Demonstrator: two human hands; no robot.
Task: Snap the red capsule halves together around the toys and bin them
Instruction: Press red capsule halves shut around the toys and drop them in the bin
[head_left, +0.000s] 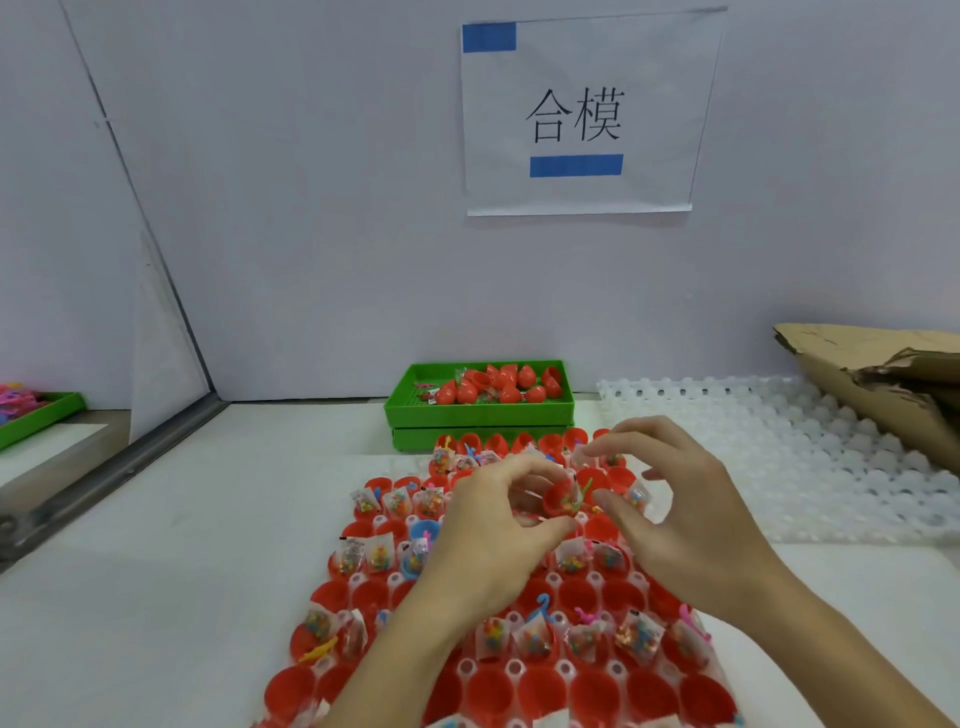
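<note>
Closing a capsule, toy not fully seated

Holding a red capsule half (561, 500) in my left hand (498, 525), pinched above the capsule tray (545, 670) on the desk (156, 597). Right hand (670, 499) just beside it, fingers curled at the toy (581, 493); whether it holds anything I can't tell. Risks as I judge them: green toy bits stick past the rim, so the halves could jam or pinch the packet; a slip drops it among the filled cups. Green bin (480, 410) sits behind the tray. Wall sign (576, 114) reads 合模.
</note>
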